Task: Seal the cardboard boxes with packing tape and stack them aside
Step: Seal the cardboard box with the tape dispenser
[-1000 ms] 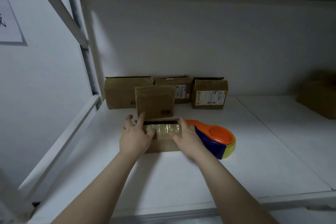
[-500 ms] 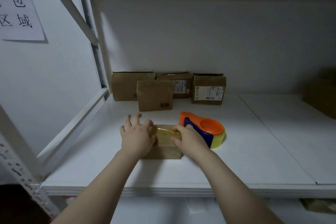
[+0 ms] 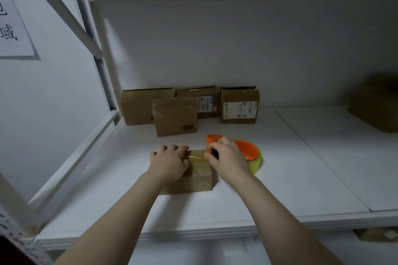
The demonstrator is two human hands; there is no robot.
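The left hand is lying on top of the small brown cardboard box at the front of the white shelf board, its fingers bending over the far edge. It looks to be pinning the box down so it is not sliding while the tape is being worked. The right hand is curling its fingers round the front of the orange and blue tape dispenser, which is sitting just beside the box's right end. A strip of clear glossy tape is running across the box top between the two hands, so the sealing step seems to be nearing its end, probably with the cut or the smoothing coming up. Against the back wall, three upright brown cartons are standing in a row, and a fourth carton with a black barcode is leaning in front of them, apparently the pile set aside. Two of the back cartons are carrying white shipping labels, but their print is too small to read. A white paper sign is hanging on the left wall, showing the character "域" with another character cut off above.
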